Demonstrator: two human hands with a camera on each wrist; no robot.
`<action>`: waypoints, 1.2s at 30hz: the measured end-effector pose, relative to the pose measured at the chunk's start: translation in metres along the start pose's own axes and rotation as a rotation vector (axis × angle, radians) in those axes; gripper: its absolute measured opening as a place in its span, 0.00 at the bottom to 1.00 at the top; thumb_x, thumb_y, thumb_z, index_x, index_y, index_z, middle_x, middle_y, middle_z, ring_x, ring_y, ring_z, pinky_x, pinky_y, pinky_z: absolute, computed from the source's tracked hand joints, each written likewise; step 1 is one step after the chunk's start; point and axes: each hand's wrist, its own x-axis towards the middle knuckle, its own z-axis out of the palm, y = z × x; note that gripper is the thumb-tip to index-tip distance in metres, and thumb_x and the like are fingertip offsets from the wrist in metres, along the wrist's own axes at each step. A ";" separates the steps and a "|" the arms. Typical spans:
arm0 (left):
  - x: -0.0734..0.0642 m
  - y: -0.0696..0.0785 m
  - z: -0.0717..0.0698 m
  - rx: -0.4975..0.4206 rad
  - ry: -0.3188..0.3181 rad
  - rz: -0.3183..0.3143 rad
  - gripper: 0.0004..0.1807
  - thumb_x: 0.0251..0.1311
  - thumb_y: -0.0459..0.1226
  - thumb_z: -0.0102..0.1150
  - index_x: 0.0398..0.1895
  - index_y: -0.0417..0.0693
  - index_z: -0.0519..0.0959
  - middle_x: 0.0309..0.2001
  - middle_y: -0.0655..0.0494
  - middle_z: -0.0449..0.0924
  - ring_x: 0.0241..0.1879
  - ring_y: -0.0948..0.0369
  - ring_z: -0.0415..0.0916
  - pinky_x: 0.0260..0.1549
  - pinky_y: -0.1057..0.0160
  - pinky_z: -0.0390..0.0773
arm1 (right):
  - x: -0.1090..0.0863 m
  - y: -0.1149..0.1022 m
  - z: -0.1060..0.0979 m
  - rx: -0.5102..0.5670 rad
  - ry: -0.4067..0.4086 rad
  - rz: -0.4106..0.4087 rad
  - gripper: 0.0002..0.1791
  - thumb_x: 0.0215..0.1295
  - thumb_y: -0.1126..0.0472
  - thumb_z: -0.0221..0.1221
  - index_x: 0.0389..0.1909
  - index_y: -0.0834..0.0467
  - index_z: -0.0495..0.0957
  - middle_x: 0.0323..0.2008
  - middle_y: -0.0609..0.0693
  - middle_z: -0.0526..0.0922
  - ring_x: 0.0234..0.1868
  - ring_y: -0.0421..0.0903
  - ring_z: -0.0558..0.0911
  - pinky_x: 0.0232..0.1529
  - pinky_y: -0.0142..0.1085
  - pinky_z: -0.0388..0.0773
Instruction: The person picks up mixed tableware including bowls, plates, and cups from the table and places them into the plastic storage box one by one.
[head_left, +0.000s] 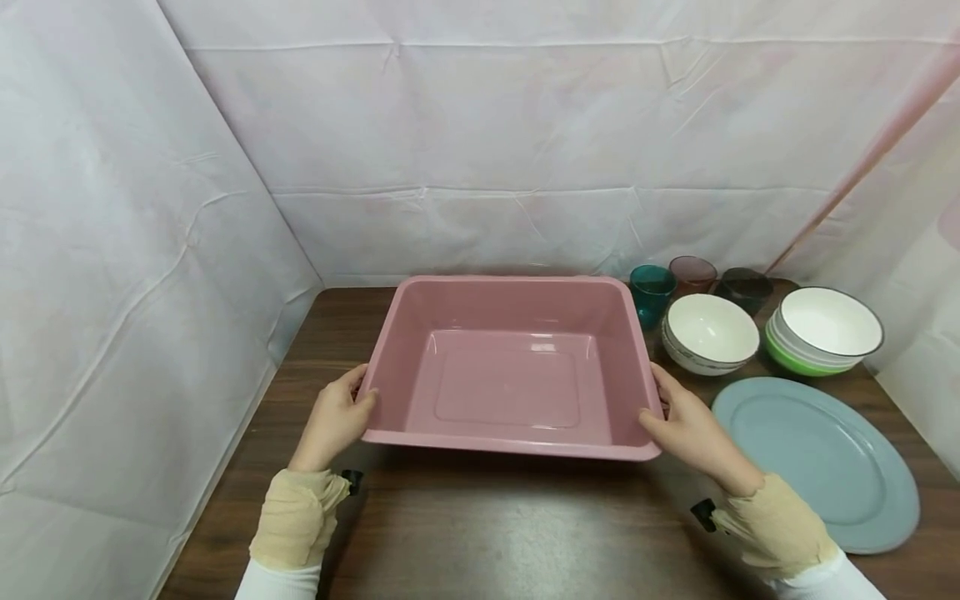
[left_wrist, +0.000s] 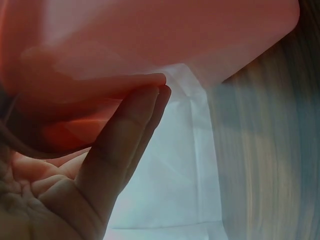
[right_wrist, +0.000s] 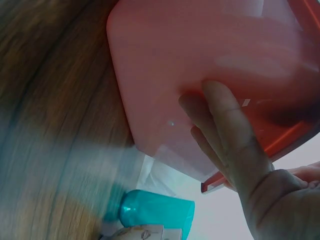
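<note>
A pink rectangular plastic basin point(head_left: 510, 379) with nothing inside is held by its two short sides, tilted with its near edge off the table. My left hand point(head_left: 333, 421) grips the left rim, thumb over the edge and fingers beneath. On the opposite rim, my right hand point(head_left: 690, 429) has its thumb on top. The right wrist view shows that hand's fingers point(right_wrist: 232, 130) against the basin's outer wall point(right_wrist: 165, 65). In the left wrist view, the left fingers point(left_wrist: 120, 140) reach under the rim beside the basin's outside point(left_wrist: 200, 40).
Right of the basin stand teal point(head_left: 651, 292), pinkish point(head_left: 692, 275) and dark point(head_left: 744, 287) cups. Before them sit white bowls point(head_left: 711, 329) and stacked white bowls with a green one point(head_left: 825, 329). A blue-grey oval plate point(head_left: 817, 458) lies nearer. White cloth point(head_left: 480, 150) hangs behind the wooden table point(head_left: 480, 525).
</note>
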 end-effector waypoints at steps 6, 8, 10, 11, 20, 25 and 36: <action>-0.001 0.004 0.003 -0.025 -0.004 0.021 0.28 0.65 0.32 0.52 0.66 0.28 0.65 0.54 0.30 0.78 0.42 0.49 0.83 0.36 0.55 0.83 | -0.008 0.002 -0.004 0.042 -0.003 -0.008 0.41 0.63 0.69 0.55 0.75 0.68 0.48 0.61 0.70 0.73 0.54 0.59 0.80 0.39 0.34 0.82; 0.000 0.004 0.003 -0.036 -0.001 0.016 0.28 0.64 0.32 0.53 0.66 0.28 0.66 0.53 0.31 0.79 0.41 0.49 0.83 0.35 0.55 0.83 | -0.009 0.002 -0.005 0.052 -0.005 -0.014 0.41 0.64 0.69 0.56 0.75 0.67 0.47 0.61 0.70 0.73 0.54 0.58 0.79 0.39 0.33 0.82; 0.000 0.004 0.002 -0.044 0.001 0.007 0.28 0.63 0.33 0.53 0.65 0.29 0.66 0.52 0.32 0.80 0.40 0.49 0.83 0.35 0.57 0.83 | -0.009 0.003 -0.005 0.067 -0.010 -0.007 0.42 0.64 0.69 0.56 0.75 0.67 0.46 0.62 0.70 0.72 0.55 0.59 0.79 0.39 0.34 0.82; 0.001 0.003 0.002 -0.048 0.000 0.000 0.27 0.63 0.33 0.54 0.65 0.30 0.67 0.51 0.33 0.80 0.40 0.49 0.82 0.35 0.57 0.83 | -0.009 0.003 -0.004 0.073 -0.011 -0.003 0.42 0.64 0.69 0.56 0.75 0.67 0.46 0.63 0.70 0.71 0.56 0.59 0.78 0.40 0.34 0.82; 0.012 0.001 0.004 -0.096 -0.024 -0.060 0.31 0.66 0.48 0.57 0.63 0.33 0.69 0.50 0.35 0.81 0.45 0.49 0.82 0.40 0.57 0.82 | -0.011 0.006 -0.003 0.121 -0.005 0.029 0.41 0.66 0.67 0.56 0.74 0.69 0.46 0.62 0.74 0.69 0.58 0.65 0.76 0.40 0.35 0.83; 0.018 0.000 0.010 -0.165 -0.036 -0.064 0.31 0.67 0.43 0.56 0.66 0.31 0.66 0.52 0.33 0.80 0.45 0.49 0.82 0.41 0.57 0.82 | -0.012 0.010 -0.003 0.155 0.002 0.016 0.40 0.67 0.67 0.58 0.73 0.69 0.47 0.61 0.76 0.69 0.59 0.67 0.75 0.39 0.34 0.82; 0.018 0.001 0.012 -0.177 -0.022 -0.061 0.27 0.67 0.34 0.50 0.67 0.29 0.66 0.46 0.32 0.82 0.38 0.52 0.83 0.32 0.63 0.81 | -0.011 0.008 -0.018 0.106 0.025 0.048 0.36 0.72 0.58 0.54 0.73 0.69 0.51 0.56 0.74 0.75 0.44 0.27 0.79 0.37 0.29 0.81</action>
